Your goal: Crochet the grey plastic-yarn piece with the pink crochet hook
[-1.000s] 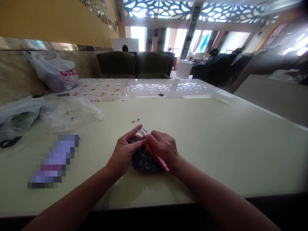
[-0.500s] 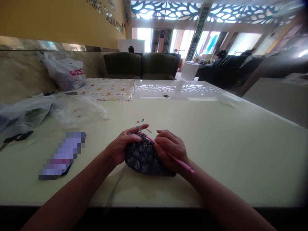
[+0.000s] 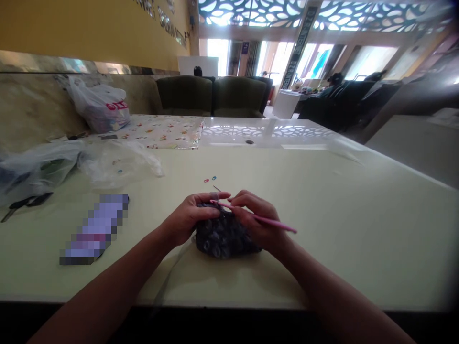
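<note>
The left hand [image 3: 188, 215] grips the top edge of a dark knitted pouch [image 3: 222, 241] between thumb and fingers, the pouch sitting between the two hands and just below their fingertips. The right hand [image 3: 263, 217] is curled around a pink hook [image 3: 274, 222], whose tip reaches across to the left fingers. Beyond the left fingertips lie a red ring [image 3: 206, 180] and a blue ring [image 3: 214, 178]; a clear strip [image 3: 170, 270] trails below the left hand.
</note>
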The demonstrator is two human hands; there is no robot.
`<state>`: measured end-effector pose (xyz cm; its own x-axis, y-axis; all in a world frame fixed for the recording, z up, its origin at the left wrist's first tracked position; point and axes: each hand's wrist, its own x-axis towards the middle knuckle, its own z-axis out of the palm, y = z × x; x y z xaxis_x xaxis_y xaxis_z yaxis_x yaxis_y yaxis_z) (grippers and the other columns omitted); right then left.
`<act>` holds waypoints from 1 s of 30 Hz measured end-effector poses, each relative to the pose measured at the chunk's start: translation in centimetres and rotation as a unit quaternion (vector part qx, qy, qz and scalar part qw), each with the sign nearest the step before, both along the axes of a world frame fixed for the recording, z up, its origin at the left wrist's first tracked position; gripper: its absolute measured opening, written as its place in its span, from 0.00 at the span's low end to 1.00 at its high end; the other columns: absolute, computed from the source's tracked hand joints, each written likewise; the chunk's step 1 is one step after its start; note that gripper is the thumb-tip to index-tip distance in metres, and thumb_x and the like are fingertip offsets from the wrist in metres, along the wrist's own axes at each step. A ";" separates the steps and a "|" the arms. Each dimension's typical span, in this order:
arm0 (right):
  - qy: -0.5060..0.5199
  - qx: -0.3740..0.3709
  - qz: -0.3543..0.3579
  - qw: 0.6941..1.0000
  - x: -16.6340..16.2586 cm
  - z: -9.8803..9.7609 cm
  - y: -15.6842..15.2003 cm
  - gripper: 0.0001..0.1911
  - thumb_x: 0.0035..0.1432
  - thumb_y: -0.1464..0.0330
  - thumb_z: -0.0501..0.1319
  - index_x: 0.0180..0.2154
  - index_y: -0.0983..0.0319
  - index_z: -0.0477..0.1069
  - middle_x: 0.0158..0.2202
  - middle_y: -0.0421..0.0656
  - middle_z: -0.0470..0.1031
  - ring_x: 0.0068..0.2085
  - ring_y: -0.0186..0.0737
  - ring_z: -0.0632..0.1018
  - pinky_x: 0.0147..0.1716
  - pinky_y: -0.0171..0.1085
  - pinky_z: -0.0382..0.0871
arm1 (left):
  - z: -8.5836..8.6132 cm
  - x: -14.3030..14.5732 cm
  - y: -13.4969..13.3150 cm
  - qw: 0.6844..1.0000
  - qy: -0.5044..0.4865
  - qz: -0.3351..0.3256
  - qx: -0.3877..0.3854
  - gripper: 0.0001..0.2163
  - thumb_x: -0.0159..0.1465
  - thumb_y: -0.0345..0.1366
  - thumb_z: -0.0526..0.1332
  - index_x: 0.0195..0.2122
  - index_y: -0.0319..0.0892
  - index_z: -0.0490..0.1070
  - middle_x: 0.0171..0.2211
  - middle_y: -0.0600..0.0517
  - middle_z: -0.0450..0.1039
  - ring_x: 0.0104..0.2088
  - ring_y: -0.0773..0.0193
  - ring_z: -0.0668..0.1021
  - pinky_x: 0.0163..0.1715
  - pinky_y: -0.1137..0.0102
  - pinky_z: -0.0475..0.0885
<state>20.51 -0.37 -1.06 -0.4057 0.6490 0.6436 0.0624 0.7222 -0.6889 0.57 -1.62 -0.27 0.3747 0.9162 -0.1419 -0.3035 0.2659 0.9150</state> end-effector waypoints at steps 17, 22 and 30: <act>-0.050 0.140 -0.114 0.982 -0.1 0.5 -0.6 0.07 0.67 0.71 0.57 0.40 0.60 0.75 0.36 0.43 0.78 0.42 0.38 0.80 0.40 0.35 0.74 | -0.5 0.6 -0.2 0.997 0.023 -0.047 0.052 0.13 0.60 0.36 0.68 0.46 0.43 0.82 0.36 0.49 0.82 0.38 0.63 0.78 0.43 0.71 0.69; -0.031 0.072 -0.044 0.996 0.7 1.0 -0.1 0.08 0.66 0.70 0.57 0.40 0.61 0.77 0.38 0.44 0.80 0.41 0.38 0.81 0.40 0.35 0.75 | 0.0 -0.5 0.3 0.997 0.047 -0.015 0.058 0.15 0.54 0.31 0.69 0.43 0.46 0.83 0.43 0.50 0.82 0.45 0.59 0.77 0.48 0.68 0.67; -0.109 0.034 0.071 0.991 2.5 2.5 0.9 0.11 0.67 0.72 0.56 0.43 0.62 0.77 0.40 0.46 0.80 0.43 0.38 0.81 0.41 0.35 0.75 | 1.0 -1.2 0.5 0.998 0.046 0.008 0.037 0.15 0.51 0.30 0.70 0.41 0.43 0.83 0.34 0.50 0.79 0.38 0.62 0.77 0.41 0.70 0.68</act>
<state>23.02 0.50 1.49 -0.6247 0.5335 0.5702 0.0989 0.7784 -0.6200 -0.59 -1.15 0.69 0.3491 0.9309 -0.1075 -0.2210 0.1932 0.9560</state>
